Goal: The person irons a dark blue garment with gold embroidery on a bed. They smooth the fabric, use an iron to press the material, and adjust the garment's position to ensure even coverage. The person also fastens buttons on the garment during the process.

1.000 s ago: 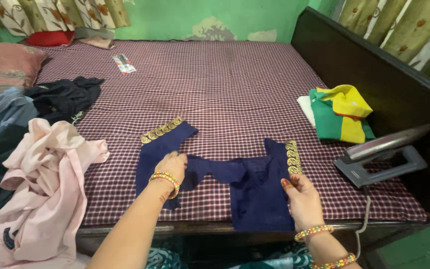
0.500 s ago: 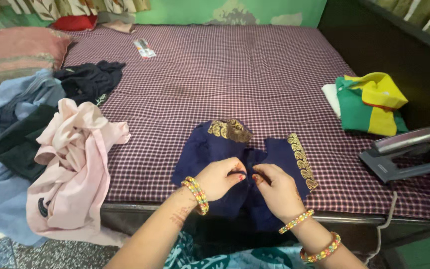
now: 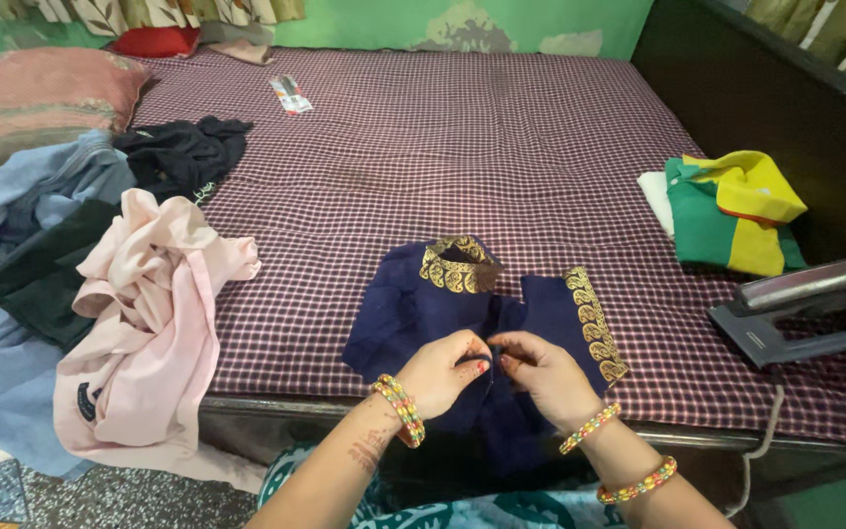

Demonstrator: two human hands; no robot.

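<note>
Both hands (image 3: 496, 372) together, fingertips pinched, wrists bangled

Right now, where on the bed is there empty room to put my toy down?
The biggest bare patch is the middle of the checked bedsheet, between the black cloth and the green and yellow folded clothes. The left edge is crowded with the pink garment and blue clothes. Both hands, left hand and right hand, pinch the navy blouse near the front edge.
</note>
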